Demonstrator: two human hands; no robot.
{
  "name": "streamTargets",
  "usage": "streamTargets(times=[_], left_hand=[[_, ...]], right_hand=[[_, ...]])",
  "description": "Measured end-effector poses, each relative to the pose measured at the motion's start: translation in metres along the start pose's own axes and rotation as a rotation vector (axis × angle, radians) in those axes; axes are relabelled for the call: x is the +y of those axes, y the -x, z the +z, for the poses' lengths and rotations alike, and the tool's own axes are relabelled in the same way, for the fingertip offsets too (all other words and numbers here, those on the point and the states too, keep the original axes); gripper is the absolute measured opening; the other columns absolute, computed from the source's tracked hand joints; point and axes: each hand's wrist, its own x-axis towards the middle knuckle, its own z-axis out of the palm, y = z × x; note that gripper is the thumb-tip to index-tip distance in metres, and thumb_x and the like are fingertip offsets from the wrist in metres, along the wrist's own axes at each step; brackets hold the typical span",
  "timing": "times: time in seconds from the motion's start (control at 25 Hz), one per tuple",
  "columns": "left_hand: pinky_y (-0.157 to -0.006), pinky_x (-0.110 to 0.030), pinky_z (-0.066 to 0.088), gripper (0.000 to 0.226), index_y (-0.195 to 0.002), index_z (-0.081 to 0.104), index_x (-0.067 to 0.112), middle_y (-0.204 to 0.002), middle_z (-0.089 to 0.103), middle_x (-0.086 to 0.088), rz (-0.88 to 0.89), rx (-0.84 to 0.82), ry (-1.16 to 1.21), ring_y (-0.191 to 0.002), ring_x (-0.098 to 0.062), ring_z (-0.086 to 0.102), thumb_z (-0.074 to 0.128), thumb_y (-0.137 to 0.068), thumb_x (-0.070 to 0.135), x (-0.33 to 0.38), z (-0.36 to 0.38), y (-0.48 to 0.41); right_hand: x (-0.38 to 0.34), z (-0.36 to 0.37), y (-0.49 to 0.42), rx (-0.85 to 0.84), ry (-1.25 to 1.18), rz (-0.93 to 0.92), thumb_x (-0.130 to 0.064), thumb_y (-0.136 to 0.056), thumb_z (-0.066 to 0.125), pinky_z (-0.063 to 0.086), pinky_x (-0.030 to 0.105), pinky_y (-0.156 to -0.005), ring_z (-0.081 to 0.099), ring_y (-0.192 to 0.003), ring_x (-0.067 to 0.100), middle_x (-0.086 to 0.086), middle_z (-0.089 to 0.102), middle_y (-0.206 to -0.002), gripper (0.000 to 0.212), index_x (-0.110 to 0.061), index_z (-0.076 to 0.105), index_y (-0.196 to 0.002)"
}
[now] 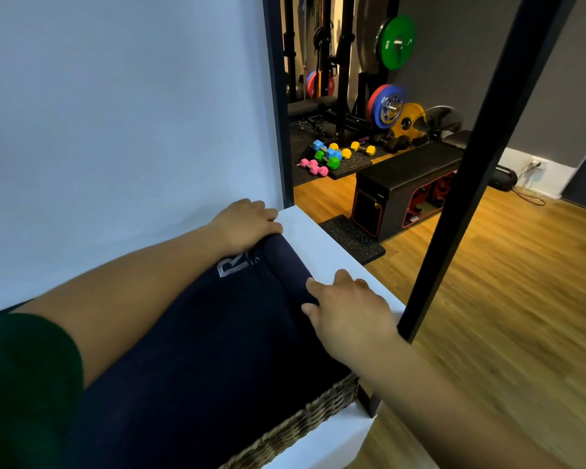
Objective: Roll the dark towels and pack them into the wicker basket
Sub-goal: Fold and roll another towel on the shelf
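- Our left hand (246,225) curls its fingers over the far end of the rolled edge. Our right hand (351,311) seems to pinch the near end of that roll between thumb and forefinger. Both grip cloth; neither lies flat.
- The roll (285,262) is only a thin tube so far, lying on the white top (322,242) at the towel's far-right edge.
- The dark towel (217,333) spreads unrolled from there toward us, its pale logo (232,265) face up. Its near part drapes over the wicker basket (305,421) and hides the inside.
- To roll well, we judge both hands should turn together at an even pace, bringing the tube toward the near left so it does not cone.
- Light downward pressure would make it snug, and creases ahead of it want smoothing.
- The draped part may drag on the basket's rim, so lifting it clear first would help.
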Motion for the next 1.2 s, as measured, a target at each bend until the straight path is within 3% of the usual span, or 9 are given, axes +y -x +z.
streamTargets(times=[0.16, 0.4, 0.48, 0.56, 0.8, 0.92, 1.04, 1.12, 1.2], left_hand=[[-0.089, -0.033, 0.042, 0.042, -0.120, 0.053, 0.022, -0.124, 0.056, 0.005, 0.017, 0.018, 0.130, -0.113, -0.021, 0.052, 0.057, -0.082, 0.003, -0.002, 0.005, -0.006], [-0.065, -0.033, 0.035, 0.038, -0.113, 0.050, 0.019, -0.110, 0.056, 0.000, -0.104, 0.085, 0.191, -0.104, -0.024, 0.053, 0.051, -0.081, -0.002, 0.003, 0.012, 0.011], [-0.063, -0.033, 0.035, 0.041, -0.117, 0.052, 0.019, -0.114, 0.056, -0.002, -0.117, 0.131, 0.199, -0.102, -0.026, 0.054, 0.051, -0.082, -0.002, 0.003, 0.019, 0.018], [-0.064, -0.033, 0.037, 0.044, -0.120, 0.053, 0.018, -0.121, 0.054, -0.003, -0.139, 0.160, 0.271, -0.096, -0.029, 0.056, 0.051, -0.082, -0.003, 0.004, 0.025, 0.025], [-0.068, -0.031, 0.042, 0.058, -0.129, 0.056, 0.014, -0.140, 0.049, -0.003, -0.095, 0.162, 0.437, -0.094, -0.033, 0.061, 0.049, -0.077, -0.012, -0.004, 0.040, 0.050], [-0.069, -0.038, 0.048, 0.061, -0.128, 0.050, 0.024, -0.125, 0.054, 0.003, -0.088, 0.092, 0.330, -0.096, -0.030, 0.059, 0.052, -0.074, -0.006, -0.014, 0.033, 0.051], [-0.074, -0.036, 0.046, 0.057, -0.134, 0.046, 0.032, -0.116, 0.054, 0.005, -0.043, 0.028, 0.059, -0.101, -0.024, 0.053, 0.051, -0.084, 0.005, -0.013, 0.012, 0.034], [-0.075, -0.035, 0.045, 0.048, -0.128, 0.053, 0.029, -0.112, 0.056, 0.004, -0.014, 0.051, -0.016, -0.098, -0.024, 0.055, 0.050, -0.085, 0.006, -0.010, 0.003, 0.023], [-0.066, -0.034, 0.043, 0.040, -0.113, 0.062, 0.023, -0.099, 0.059, 0.002, -0.015, 0.128, -0.047, -0.088, -0.025, 0.057, 0.059, -0.077, 0.005, -0.008, 0.006, 0.016]], right_hand=[[0.016, -0.007, 0.018, -0.111, -0.056, 0.050, -0.051, -0.098, 0.041, 0.049, 0.039, -0.080, 0.057, -0.108, 0.029, 0.007, 0.057, -0.118, 0.053, -0.039, 0.025, -0.147], [0.000, 0.000, 0.025, 0.105, 0.051, 0.036, -0.038, -0.096, 0.052, 0.028, 0.031, -0.051, 0.059, -0.077, 0.026, 0.003, 0.051, -0.102, 0.033, -0.024, 0.044, -0.124], [-0.005, 0.010, 0.028, 0.159, 0.079, -0.009, -0.028, -0.071, 0.081, 0.013, 0.025, -0.042, 0.051, -0.051, 0.024, 0.006, 0.053, -0.085, 0.044, -0.021, 0.058, -0.109], [-0.011, 0.018, 0.029, 0.198, 0.115, -0.082, -0.014, -0.048, 0.088, 0.016, 0.025, -0.040, 0.047, -0.042, 0.024, 0.009, 0.055, -0.075, 0.054, -0.015, 0.069, -0.099], [-0.020, 0.030, 0.036, 0.298, 0.169, -0.287, -0.015, -0.055, 0.087, 0.044, 0.035, -0.048, 0.050, -0.055, 0.023, 0.008, 0.055, -0.073, 0.035, -0.008, 0.073, -0.087], [-0.020, 0.034, 0.033, 0.287, 0.124, -0.348, -0.027, -0.078, 0.072, 0.043, 0.031, -0.051, 0.052, -0.058, 0.019, 0.001, 0.055, -0.072, 0.014, -0.014, 0.074, -0.084], [-0.020, 0.017, 0.025, 0.199, -0.055, -0.251, -0.034, -0.094, 0.050, 0.039, 0.030, -0.058, 0.058, -0.072, 0.018, -0.006, 0.054, -0.079, 0.023, -0.024, 0.070, -0.088], [-0.010, 0.006, 0.018, 0.082, -0.295, -0.080, -0.033, -0.096, 0.052, 0.044, 0.029, -0.070, 0.056, -0.090, 0.016, -0.008, 0.054, -0.097, 0.016, -0.029, 0.060, -0.109], [-0.002, 0.003, 0.018, 0.004, -0.504, 0.107, -0.039, -0.093, 0.056, 0.044, 0.025, -0.072, 0.054, -0.097, 0.014, -0.006, 0.051, -0.110, 0.038, -0.032, 0.043, -0.129]])
